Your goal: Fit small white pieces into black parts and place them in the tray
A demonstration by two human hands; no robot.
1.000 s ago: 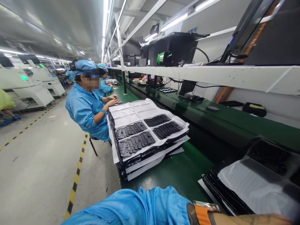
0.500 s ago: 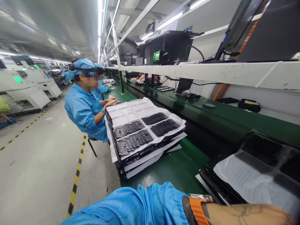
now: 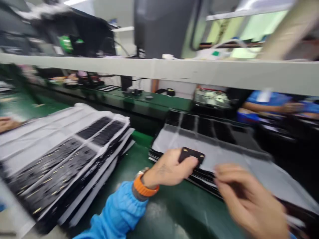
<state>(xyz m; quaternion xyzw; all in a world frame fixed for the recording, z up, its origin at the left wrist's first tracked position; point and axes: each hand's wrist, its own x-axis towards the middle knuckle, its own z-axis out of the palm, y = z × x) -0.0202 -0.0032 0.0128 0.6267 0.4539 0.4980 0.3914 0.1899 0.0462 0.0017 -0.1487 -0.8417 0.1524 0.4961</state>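
My left hand (image 3: pixel 171 167), with an orange band at the wrist, grips a small black plate (image 3: pixel 190 155) between thumb and fingers. To its right, my right hand (image 3: pixel 249 196) is blurred, its fingers bent and the thumb near the fingertips; whether anything is between them is too smeared to tell. Behind both hands lies a stack of black trays with a white liner (image 3: pixel 224 152), dark parts filling its far compartments. On the left stands another lined tray stack (image 3: pixel 59 116), with rows of black parts in several of its compartments.
A white shelf edge (image 3: pixel 174 68) crosses above the green bench (image 3: pixel 149 212). At the far left, a person's hand (image 3: pixel 8 123) is beside the left stack. Across the bench, a person's blue sleeve (image 3: pixel 269 98) shows at the right, near a tray of parts (image 3: pixel 211 98).
The view has swung right and down to the tray stacks. Both my hands now show, the left with a black plate; before, only my left forearm and part of the wrist were visible.
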